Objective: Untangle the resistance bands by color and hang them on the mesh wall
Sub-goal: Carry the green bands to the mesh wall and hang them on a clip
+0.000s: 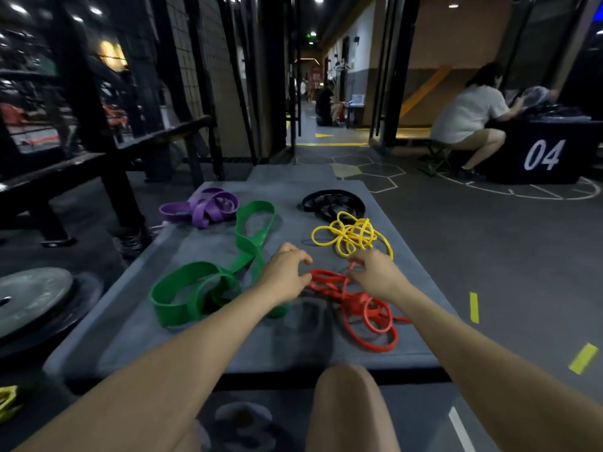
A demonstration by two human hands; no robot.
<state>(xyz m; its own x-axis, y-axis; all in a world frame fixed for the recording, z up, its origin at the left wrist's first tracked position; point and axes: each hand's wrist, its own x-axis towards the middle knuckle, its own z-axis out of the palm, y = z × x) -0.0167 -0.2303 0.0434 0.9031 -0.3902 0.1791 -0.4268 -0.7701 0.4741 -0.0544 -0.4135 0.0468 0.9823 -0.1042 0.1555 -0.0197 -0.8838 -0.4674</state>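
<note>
**Working the red tangle loose**

While both hands sit on the red bands (359, 305) near the front of the grey surface (228, 350), work 1 strand at a time. Your left hand (284, 276) curls its fingers onto the far end of the knot; your right hand (375, 275) pinches a thin red strand and lifts it. I judge slow pulls best, since yanking would tighten the knot. Keep clear of the yellow bands (350, 238) just beyond. Your fingertips hide the exact grip. The mesh wall (195, 70) stands dim at left, its hooks impossible to make out.
</note>
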